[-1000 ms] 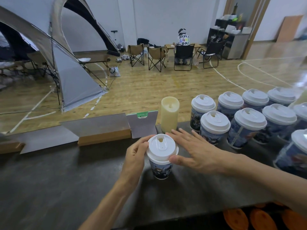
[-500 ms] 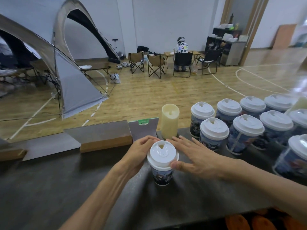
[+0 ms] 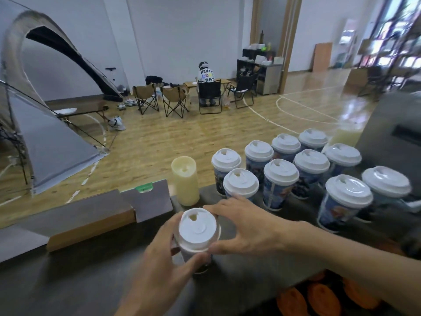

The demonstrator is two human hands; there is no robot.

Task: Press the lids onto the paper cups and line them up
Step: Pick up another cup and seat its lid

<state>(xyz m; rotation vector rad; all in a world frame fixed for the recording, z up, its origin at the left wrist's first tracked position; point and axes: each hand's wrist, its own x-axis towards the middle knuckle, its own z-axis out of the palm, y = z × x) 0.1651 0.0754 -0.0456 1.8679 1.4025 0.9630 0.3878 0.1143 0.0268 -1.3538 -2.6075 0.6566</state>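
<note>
A printed paper cup with a white lid (image 3: 197,229) stands on the dark counter (image 3: 68,277) in front of me. My left hand (image 3: 164,263) wraps around its left side, thumb across the front just below the lid. My right hand (image 3: 248,226) grips the lid's right rim, fingers curled over the far edge and thumb at the near edge. The cup's body is mostly hidden by both hands. Several lidded cups (image 3: 281,173) stand in rows to the right.
A cream pillar candle (image 3: 185,180) stands just behind the held cup. A grey card holder on a wooden strip (image 3: 149,199) lies to the left. Orange round things (image 3: 323,297) sit below the counter's near edge. Beyond are a wooden floor, a tent, folding chairs and a seated person.
My left hand has slid from the cup's far left side round to its front. My right hand's flat fingers have curled onto the lid's rim. The camera has turned right.
</note>
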